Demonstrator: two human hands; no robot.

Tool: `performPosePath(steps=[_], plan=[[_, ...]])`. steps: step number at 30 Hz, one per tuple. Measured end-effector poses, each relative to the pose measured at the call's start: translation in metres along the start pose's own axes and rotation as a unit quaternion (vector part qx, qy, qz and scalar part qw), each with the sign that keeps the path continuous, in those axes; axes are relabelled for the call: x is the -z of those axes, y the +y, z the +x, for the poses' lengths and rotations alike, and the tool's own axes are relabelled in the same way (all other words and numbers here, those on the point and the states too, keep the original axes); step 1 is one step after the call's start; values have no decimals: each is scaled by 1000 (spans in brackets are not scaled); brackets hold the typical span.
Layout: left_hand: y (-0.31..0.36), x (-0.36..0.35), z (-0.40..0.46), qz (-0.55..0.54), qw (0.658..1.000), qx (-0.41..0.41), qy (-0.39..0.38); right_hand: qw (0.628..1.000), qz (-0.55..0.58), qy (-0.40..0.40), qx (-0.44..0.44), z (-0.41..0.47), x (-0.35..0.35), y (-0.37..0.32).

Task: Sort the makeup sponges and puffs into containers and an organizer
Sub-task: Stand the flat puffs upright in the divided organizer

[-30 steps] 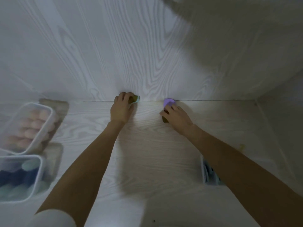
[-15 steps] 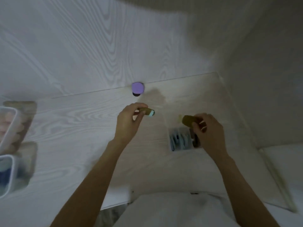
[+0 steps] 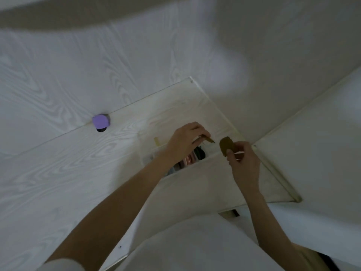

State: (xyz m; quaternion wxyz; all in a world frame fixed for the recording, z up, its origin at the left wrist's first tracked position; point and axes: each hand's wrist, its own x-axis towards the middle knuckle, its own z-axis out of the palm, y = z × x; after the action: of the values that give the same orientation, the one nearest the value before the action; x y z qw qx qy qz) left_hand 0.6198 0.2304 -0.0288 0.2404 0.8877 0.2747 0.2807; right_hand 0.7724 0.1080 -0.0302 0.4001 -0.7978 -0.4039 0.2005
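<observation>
My left hand [image 3: 186, 140] pinches a thin olive-brown puff [image 3: 208, 139] edge-on, just above the clear organizer [image 3: 183, 163], whose slots hold several puffs. My right hand [image 3: 243, 160] holds another olive-brown puff [image 3: 226, 145] upright between thumb and fingers, to the right of the organizer. The two puffs are close together but apart. A purple sponge [image 3: 100, 121] rests on the desk where it meets the wall, far to the left of both hands. Much of the organizer is hidden behind my left wrist.
The pale wood-grain desk [image 3: 58, 182] meets a matching wall at the back and a side panel [image 3: 312, 143] on the right. A small yellowish strip [image 3: 156, 142] lies beside the organizer. My white clothing [image 3: 195, 245] fills the bottom of the view.
The view has swung right, so the left-hand containers have dropped out of sight. Both hands have carried their olive puffs from the back wall over to the organizer. The purple sponge stays put.
</observation>
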Motion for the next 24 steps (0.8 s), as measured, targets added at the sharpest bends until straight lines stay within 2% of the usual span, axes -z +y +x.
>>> performPosePath(steps=[6, 10, 14, 16, 21, 24], plan=[[-15, -28, 12, 91, 983, -44, -152, 1000, 11, 23, -12, 8, 1, 3], [-27, -29, 8, 171, 961, -90, -198, 1000, 7, 16, 1, 12, -7, -1], [-31, -28, 5, 168, 959, -119, -193, 1000, -15, -2, 27, 16, -19, -4], [-34, -29, 3, 158, 963, -133, -174, 996, -76, 13, 53, 19, -26, -1], [-37, -29, 3, 152, 971, -143, -118, 937, -320, 53, 132, 26, -42, 2], [-38, -28, 2, 161, 971, -143, -106, 930, -331, 43, 155, 27, -47, 4]])
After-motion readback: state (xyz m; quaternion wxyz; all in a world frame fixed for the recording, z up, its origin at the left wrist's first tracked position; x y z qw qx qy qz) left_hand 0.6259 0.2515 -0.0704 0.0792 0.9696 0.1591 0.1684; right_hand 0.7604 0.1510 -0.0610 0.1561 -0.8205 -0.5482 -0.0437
